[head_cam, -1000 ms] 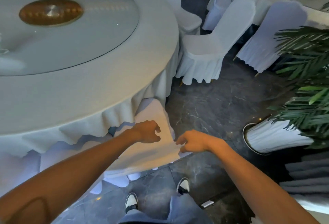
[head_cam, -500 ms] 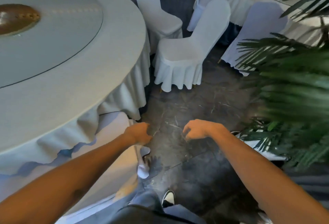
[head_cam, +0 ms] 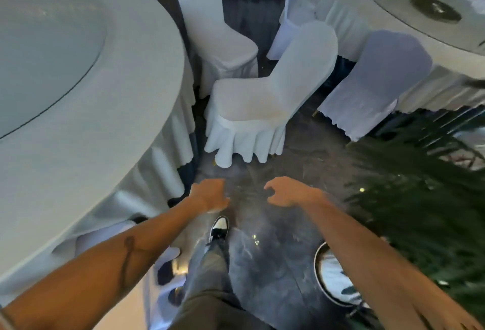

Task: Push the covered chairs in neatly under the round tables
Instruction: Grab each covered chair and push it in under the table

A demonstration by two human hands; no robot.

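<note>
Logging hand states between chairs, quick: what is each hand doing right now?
Left hand: loosely curled, holding nothing, over the floor.
Right hand: open with fingers bent, holding nothing, short of the covered chair.

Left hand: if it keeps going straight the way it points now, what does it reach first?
Probably the skirt of the covered chair standing out from the round table. The left hand is empty, with only bare floor between; depth is hard to judge.

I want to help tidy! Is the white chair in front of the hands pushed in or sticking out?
Sticking out. The covered chair stands clear of the round table, with its seat fully visible.
</note>
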